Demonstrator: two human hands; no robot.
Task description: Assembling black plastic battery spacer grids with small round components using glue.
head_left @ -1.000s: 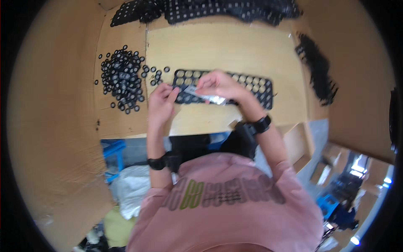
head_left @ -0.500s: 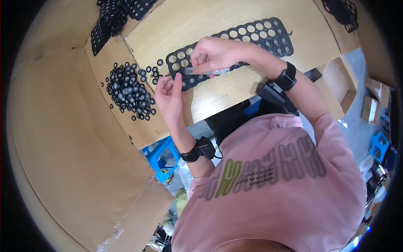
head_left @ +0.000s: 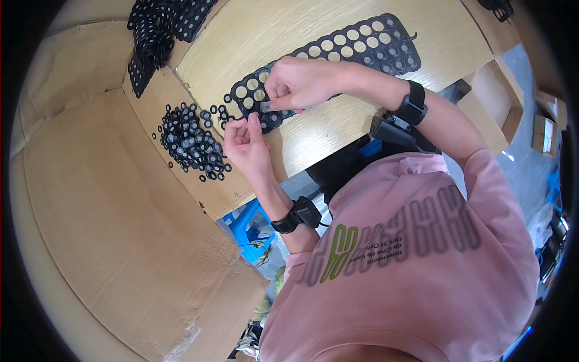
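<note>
On the table [head_left: 247, 45], the sheet [head_left: 380, 55] lies right of heaped rings [head_left: 190, 142].

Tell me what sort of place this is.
Probably a small workshop with a hand-assembly bench: a heap of small dark rings and a black sheet with rows of round holes lie on the wooden-looking worktop, with a cardboard wall at the left.

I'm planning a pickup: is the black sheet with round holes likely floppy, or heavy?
The black sheet would probably sag: similar-looking sheets heaped at upper left lie bent. It seems light for its size, being thin and full of holes.
</note>
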